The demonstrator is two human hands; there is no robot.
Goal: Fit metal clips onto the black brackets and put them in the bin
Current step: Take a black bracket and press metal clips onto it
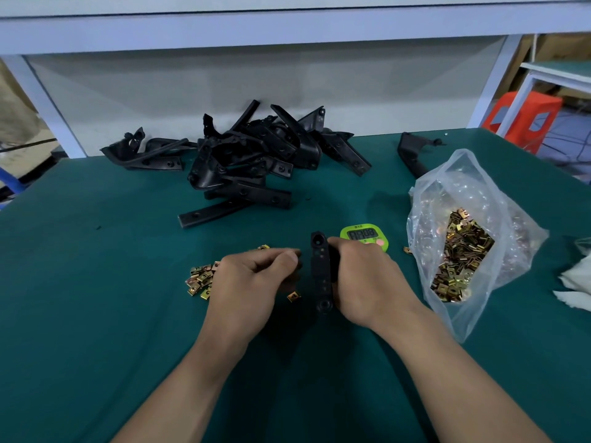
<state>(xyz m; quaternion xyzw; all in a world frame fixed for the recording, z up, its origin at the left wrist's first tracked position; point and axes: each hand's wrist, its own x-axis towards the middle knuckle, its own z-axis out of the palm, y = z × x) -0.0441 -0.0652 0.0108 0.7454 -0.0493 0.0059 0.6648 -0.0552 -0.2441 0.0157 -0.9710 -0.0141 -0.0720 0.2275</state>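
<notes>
My right hand [364,282] grips a black bracket [320,270], which stands lengthwise just above the green table, its two end holes showing. My left hand [252,279] is beside it on the left, fingers curled with thumb against fingertips right next to the bracket's edge; what it pinches is hidden. A small heap of brass-coloured metal clips [200,279] lies left of that hand, and one loose clip [293,296] lies below its fingers. A pile of black brackets [252,151] sits at the back of the table.
A clear plastic bag of clips [460,251] lies at the right. A green digital timer [364,235] sits behind my right hand. One black bracket [412,151] lies at the back right, white cloth [575,276] at the right edge. No bin is in view.
</notes>
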